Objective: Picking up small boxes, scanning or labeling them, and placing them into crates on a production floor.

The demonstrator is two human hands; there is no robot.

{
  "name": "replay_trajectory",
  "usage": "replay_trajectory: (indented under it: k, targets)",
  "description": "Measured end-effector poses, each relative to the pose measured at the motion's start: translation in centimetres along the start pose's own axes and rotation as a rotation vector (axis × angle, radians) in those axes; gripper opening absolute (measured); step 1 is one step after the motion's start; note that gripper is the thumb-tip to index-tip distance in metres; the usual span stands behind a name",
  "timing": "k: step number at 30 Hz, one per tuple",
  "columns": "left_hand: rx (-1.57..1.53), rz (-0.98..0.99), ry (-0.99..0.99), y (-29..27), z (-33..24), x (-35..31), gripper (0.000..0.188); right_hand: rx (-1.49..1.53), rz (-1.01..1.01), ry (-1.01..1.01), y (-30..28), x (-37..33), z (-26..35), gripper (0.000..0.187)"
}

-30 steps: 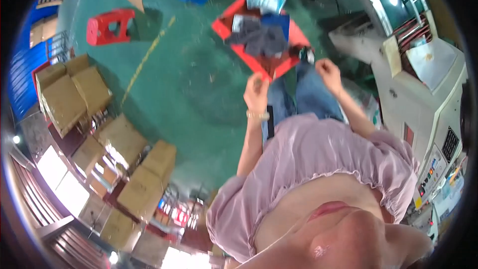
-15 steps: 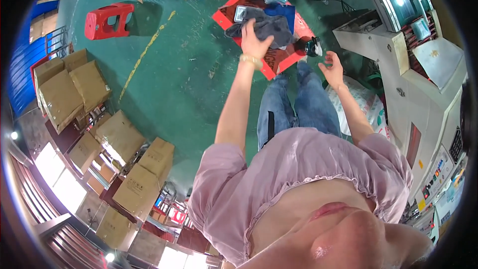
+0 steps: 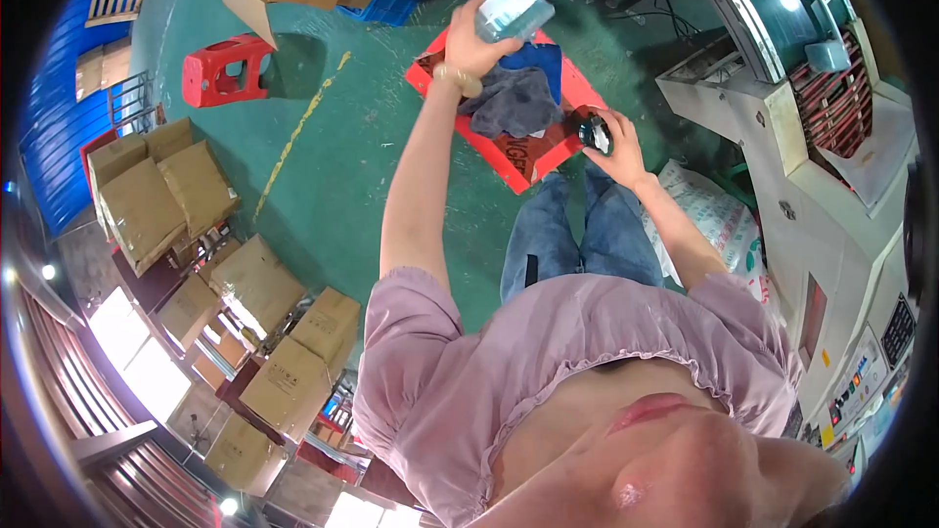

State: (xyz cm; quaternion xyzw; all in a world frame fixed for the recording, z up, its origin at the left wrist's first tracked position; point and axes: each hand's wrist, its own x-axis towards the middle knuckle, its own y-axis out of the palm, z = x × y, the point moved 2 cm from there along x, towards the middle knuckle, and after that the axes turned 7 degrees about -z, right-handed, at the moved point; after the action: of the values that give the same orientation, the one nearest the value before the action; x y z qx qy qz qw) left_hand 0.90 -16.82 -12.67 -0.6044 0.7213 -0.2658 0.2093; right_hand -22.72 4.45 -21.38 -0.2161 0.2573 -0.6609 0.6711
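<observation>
1. We see the left hand point(image 3: 477, 42) out over the far end of the red tray point(image 3: 489, 152), its fingers and thumb clamped on the pale blue pack point(image 3: 515, 12).
2. That pack looks flat and boxy, with softened corners, a glossy, clear-looking skin and a paler edge. A bright white patch lies across its upper face; we cannot tell glare from print there. It sits tilted in the hand, above the tray's far corner.
3. We see the right hand point(image 3: 618, 152) at the tray's right-hand corner, fingers curled round and clamped on the small black object point(image 3: 595, 133).
4. This object is rounded and shiny, with a whitish part facing us; fingers hide some of it, and we cannot tell whether it touches the tray.
5. Between the hands we find the dark grey cloth point(image 3: 515, 106), rumpled and soft-looking, lying in the tray.
6. Just beyond the cloth, and partly under it, we see a flat, deep blue item point(image 3: 541, 66) with a plain face.
7. The tray itself is bright red, low-walled and angular, with dark lettering inside its near end.
</observation>
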Motion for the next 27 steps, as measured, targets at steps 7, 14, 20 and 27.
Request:
replay_trajectory:
  k: [7,14,20,27]
  targets:
    - [-1.783,0.189,-0.755,1.9,-3.4,-5.3,0.060,0.053,-0.018,-0.001,-1.5,0.1,0.3,0.076]
    - [-1.735,-0.009,-0.852,1.2,-4.7,-7.2,0.057,-0.060,-0.484,-0.140,-10.0,2.4,-0.1,0.039]
    - [-1.453,-0.029,-0.999,2.0,-4.3,-11.3,0.056,-0.782,-1.158,0.345,-33.6,16.2,-7.8,0.094]
    - [-1.480,0.011,-0.916,1.2,-4.0,-14.4,0.055,-0.901,-0.351,0.461,-33.1,20.1,-10.5,0.089]
